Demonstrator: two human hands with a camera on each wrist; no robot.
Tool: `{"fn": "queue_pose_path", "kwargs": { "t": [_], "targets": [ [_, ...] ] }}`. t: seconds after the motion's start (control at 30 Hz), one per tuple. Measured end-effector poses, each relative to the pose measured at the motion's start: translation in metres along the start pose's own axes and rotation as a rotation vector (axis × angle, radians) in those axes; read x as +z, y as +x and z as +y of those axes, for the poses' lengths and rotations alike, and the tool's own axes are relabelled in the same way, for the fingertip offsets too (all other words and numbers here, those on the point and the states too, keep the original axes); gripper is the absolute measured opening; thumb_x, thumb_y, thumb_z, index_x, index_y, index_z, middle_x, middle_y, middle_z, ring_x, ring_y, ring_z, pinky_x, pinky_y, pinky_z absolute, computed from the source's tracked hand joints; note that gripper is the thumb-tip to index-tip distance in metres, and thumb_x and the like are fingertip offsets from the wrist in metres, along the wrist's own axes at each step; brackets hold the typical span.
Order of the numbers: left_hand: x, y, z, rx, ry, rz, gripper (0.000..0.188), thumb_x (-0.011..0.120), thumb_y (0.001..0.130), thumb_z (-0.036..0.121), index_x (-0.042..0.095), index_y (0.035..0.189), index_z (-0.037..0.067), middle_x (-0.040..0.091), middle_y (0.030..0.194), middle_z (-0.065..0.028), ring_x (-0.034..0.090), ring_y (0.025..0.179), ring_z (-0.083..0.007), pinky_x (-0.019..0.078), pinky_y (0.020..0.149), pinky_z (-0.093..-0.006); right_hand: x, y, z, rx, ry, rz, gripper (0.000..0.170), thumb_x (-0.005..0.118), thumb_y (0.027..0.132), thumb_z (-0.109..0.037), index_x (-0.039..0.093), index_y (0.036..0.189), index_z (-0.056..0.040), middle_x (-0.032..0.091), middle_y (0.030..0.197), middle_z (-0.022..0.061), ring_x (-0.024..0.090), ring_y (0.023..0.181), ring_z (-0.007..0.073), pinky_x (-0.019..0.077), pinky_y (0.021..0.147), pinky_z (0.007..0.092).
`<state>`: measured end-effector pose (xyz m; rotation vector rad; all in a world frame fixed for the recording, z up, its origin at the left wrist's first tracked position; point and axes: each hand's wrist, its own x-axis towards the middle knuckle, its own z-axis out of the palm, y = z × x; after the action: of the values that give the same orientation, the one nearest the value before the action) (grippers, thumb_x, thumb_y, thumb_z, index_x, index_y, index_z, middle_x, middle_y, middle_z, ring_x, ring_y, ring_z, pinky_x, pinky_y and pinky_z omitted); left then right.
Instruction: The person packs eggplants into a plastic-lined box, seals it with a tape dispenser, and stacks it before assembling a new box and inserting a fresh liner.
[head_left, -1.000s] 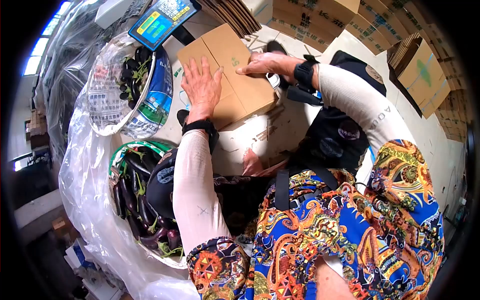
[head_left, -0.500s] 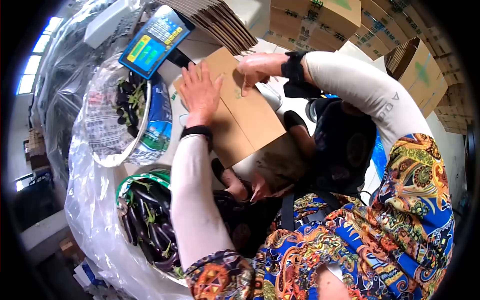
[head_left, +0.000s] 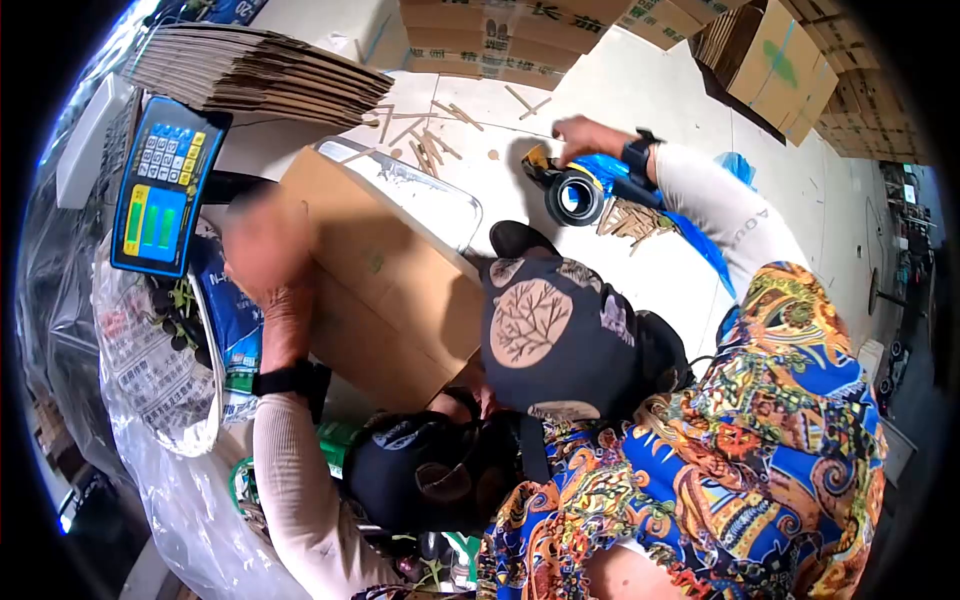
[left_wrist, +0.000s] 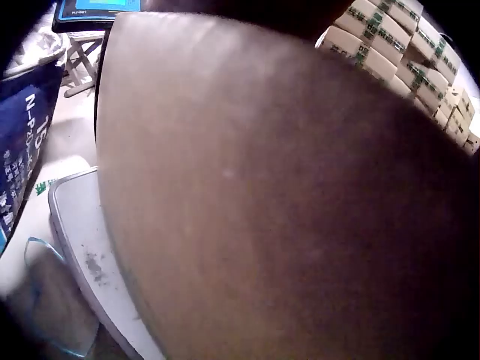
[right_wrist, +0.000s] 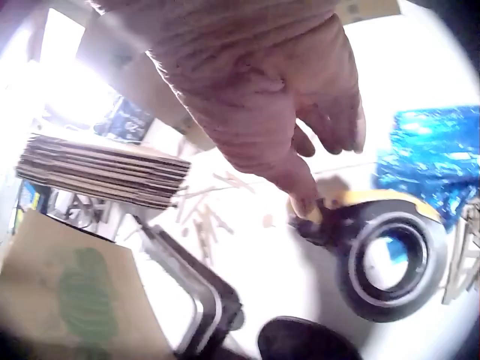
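Observation:
A closed cardboard box [head_left: 385, 270] rests at an angle over the metal tray-like platform of a scale [head_left: 440, 205]. My left hand [head_left: 268, 240] is at the box's upper left side in the head view; its fingers are blurred there, and only cardboard fills the left wrist view. Out to the right, my right hand [head_left: 592, 138] reaches down to a yellow and black tape dispenser [right_wrist: 349, 259] on the floor. One fingertip [right_wrist: 306, 204] touches the dispenser's front end, while the other fingers hang loosely above it.
A blue scale display [head_left: 165, 190] stands at left beside a woven bag [head_left: 155, 375] of eggplants [head_left: 185, 325]. Flattened cartons [head_left: 260, 80] are stacked behind the box. Cardboard strips [head_left: 635, 225] and blue plastic film [head_left: 705, 245] lie around the dispenser. Printed cartons [head_left: 500, 45] stand at the back.
My right hand has left the box top and swung right to the tape dispenser. My left hand has shifted to the box's left side. The head view has turned right.

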<state>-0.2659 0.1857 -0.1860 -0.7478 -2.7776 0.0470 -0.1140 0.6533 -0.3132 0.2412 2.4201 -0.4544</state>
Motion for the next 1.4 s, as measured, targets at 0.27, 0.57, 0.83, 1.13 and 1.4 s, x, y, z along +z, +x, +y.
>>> {"fn": "queue_pose_path", "kwargs": {
  "t": [0.27,0.57,0.83,1.13,1.4],
  "targets": [
    [-0.028,0.004,0.014,-0.075,-0.008,0.057,0.05,0.069,0.082,0.047,0.06,0.117,0.013,0.058,0.1,-0.0129,0.055,0.095,-0.033,0.0448,0.075,-0.0468,0.081,-0.047,0.004,0.087,-0.022,0.367,0.038,0.067,0.068,-0.003,0.053,0.103,-0.0014,0.064,0.088,0.0239,0.063,0.082,0.0447,0.0511,0.065,0.0506],
    [-0.024,-0.005,0.006,-0.028,-0.032,0.215,0.039,0.067,0.08,0.05,0.063,0.096,0.014,0.055,0.083,-0.0092,0.056,0.079,-0.0304,0.0436,0.065,-0.0445,0.042,-0.079,-0.04,0.287,0.25,0.262,0.048,0.066,0.069,-0.011,0.045,0.111,-0.0002,0.059,0.101,0.033,0.061,0.096,0.0446,0.0496,0.077,0.0458],
    [0.006,-0.005,0.001,-0.043,-0.127,0.229,0.042,0.063,0.085,0.051,0.061,0.1,0.012,0.053,0.094,-0.0102,0.051,0.09,-0.0305,0.0387,0.076,-0.0455,-0.065,-0.101,-0.141,-0.213,1.258,0.047,0.069,0.079,0.078,-0.023,0.045,0.133,0.0025,0.064,0.113,0.0108,0.065,0.101,0.0171,0.0526,0.093,0.03],
    [0.012,-0.008,0.008,-0.069,-0.246,0.259,0.042,0.069,0.083,0.04,0.061,0.112,0.01,0.054,0.101,-0.0104,0.049,0.098,-0.0289,0.0375,0.082,-0.0451,-0.141,-0.133,-0.272,-0.693,0.62,0.323,0.067,0.08,0.075,-0.029,0.047,0.128,-0.0036,0.06,0.109,0.0063,0.058,0.102,0.0152,0.047,0.09,0.0287],
    [0.008,-0.016,-0.001,-0.098,-0.602,0.347,0.04,0.063,0.081,0.02,0.062,0.119,0.007,0.057,0.117,-0.012,0.049,0.114,-0.0317,0.0383,0.095,-0.0418,-0.109,-0.103,-0.343,-0.992,0.113,0.146,0.064,0.08,0.071,-0.029,0.04,0.113,-0.0023,0.063,0.09,0.0227,0.064,0.087,0.0411,0.0515,0.072,0.044]
  ]
}}
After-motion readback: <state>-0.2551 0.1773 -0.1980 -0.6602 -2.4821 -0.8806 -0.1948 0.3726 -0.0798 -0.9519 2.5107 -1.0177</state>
